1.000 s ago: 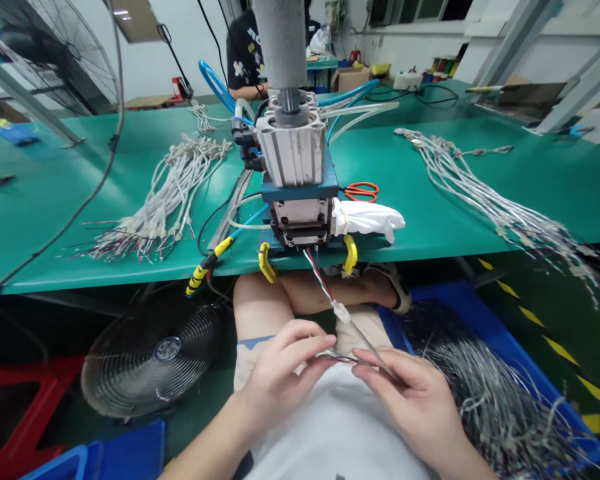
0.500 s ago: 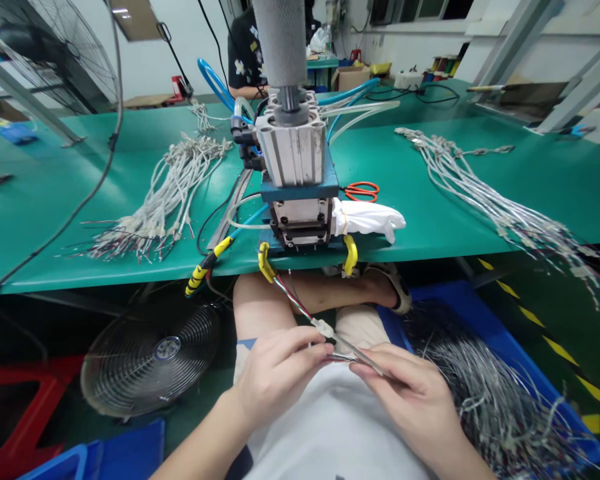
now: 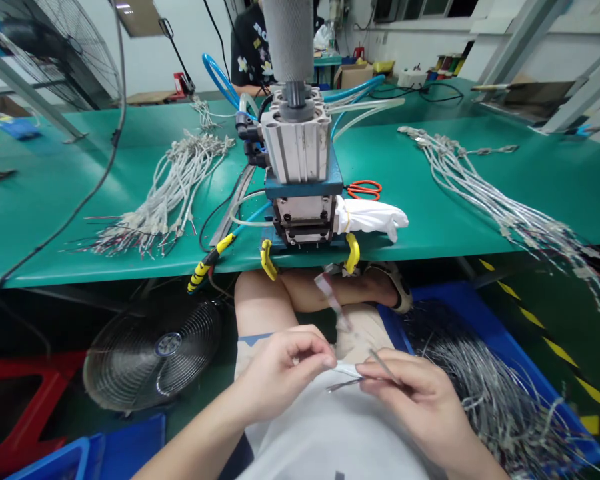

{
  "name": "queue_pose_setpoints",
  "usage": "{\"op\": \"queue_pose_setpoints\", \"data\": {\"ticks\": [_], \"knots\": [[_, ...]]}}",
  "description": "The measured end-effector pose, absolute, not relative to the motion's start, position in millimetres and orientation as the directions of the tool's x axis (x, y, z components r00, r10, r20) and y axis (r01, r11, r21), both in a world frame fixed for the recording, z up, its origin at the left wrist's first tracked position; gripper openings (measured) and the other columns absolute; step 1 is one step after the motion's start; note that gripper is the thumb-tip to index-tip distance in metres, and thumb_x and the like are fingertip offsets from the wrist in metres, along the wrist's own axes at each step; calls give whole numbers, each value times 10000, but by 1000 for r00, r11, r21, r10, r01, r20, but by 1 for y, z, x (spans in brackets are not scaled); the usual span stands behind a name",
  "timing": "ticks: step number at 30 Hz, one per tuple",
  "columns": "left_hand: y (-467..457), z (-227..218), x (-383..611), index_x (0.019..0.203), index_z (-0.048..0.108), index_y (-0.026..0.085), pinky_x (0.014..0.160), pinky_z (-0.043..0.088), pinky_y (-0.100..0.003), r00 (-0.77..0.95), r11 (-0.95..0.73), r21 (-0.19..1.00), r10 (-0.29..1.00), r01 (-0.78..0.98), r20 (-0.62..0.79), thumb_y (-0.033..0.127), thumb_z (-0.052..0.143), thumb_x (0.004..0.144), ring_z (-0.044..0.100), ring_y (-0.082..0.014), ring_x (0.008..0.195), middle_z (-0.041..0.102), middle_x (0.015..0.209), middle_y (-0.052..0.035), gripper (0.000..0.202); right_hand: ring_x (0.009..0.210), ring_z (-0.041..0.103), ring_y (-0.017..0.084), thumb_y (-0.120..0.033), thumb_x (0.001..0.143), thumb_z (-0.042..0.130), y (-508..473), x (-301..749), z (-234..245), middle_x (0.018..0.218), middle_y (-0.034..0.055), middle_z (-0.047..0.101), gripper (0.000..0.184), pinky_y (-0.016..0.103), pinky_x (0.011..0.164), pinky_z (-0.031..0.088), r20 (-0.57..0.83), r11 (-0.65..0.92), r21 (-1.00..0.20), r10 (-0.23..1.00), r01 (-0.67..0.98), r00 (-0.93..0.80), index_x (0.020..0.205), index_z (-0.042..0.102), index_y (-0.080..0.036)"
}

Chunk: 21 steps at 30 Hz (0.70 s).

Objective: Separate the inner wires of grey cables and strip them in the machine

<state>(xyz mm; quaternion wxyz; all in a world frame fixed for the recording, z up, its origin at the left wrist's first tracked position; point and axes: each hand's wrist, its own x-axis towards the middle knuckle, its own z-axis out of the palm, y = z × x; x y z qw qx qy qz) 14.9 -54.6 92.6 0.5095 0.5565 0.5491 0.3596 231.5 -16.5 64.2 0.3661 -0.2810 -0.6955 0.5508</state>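
Note:
My right hand point(image 3: 413, 393) is closed on a thin grey cable point(image 3: 386, 368), pinched between thumb and fingers. The cable's far end, with coloured wires point(image 3: 330, 293), is smeared by motion above my lap. Dark loose wire ends point(image 3: 344, 385) stick out to the left beneath my right fingers. My left hand point(image 3: 293, 363) is closed in a pinch, its thumb and forefinger meeting a pale stretch of cable point(image 3: 349, 369) that runs across to the right hand. Both hands are over my lap, in front of the table edge.
A pneumatic press point(image 3: 300, 153) with yellow-padded handles point(image 3: 353, 253) stands at the green table's point(image 3: 430, 233) edge. Cable bundles lie left point(image 3: 165, 193) and right point(image 3: 500, 193). Orange-handled scissors point(image 3: 364, 190) sit behind. A blue bin point(image 3: 445, 293) of cables, a fan point(image 3: 153, 353) and a person point(image 3: 250, 47) are nearby.
My left fingers have let go of the pale connector and shifted slightly left. The cable's coloured-wire end has swung to the right, away from the press's left handle.

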Motion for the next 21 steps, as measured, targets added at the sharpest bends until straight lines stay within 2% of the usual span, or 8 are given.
{"op": "queue_pose_setpoints", "data": {"ticks": [4,6,8,10,13,17,21], "knots": [[-56,92,15,703,683,125,477,340,-183,118,314,949,942,18,-314,264,654,842,441,-68,534,559,703,-2,199,673,690,186,-209,832,710,-21,228,62,740,17,755,131,242,613,544,49,104,-992,857,78,-514,921,793,-258],[-55,88,12,714,686,121,458,329,-177,86,326,941,944,-90,-319,292,679,830,426,-51,500,556,706,4,207,703,698,193,-272,858,683,-22,226,64,727,17,751,113,240,653,546,-33,29,-992,876,120,-481,850,792,-243],[-55,81,10,766,697,126,449,334,-175,-4,297,929,952,-222,-306,315,698,821,426,-42,478,586,719,-1,197,767,708,209,-320,873,661,-22,224,66,727,28,752,194,250,735,545,-80,-20,-991,884,133,-460,747,769,-219],[-55,73,12,877,717,145,448,353,-178,-98,250,905,949,-343,-299,334,703,819,443,-42,476,642,780,-26,198,767,714,216,-356,865,667,-22,223,69,723,34,756,191,265,763,545,-120,-89,-992,901,91,-417,775,745,-206],[-57,63,22,982,745,184,453,392,-192,-94,232,896,954,-379,-286,331,734,795,481,-45,486,658,881,-53,239,676,709,192,-387,840,697,-23,220,71,691,25,757,184,246,678,546,-192,-213,-977,910,-17,-367,881,671,-209],[-57,62,41,919,796,201,447,406,-204,32,221,904,974,-367,-226,345,781,742,493,-35,487,584,914,-47,229,664,714,190,-440,849,677,-26,212,74,702,41,760,257,252,662,546,-203,-245,-968,896,-57,-395,788,561,-218],[-49,61,47,838,814,195,437,405,-189,153,274,870,961,-410,-230,327,823,689,589,-81,555,564,893,-51,200,673,735,228,-504,834,669,-29,212,78,662,44,741,316,282,649,573,-201,-248,-967,880,-57,-430,751,551,-222]]}}
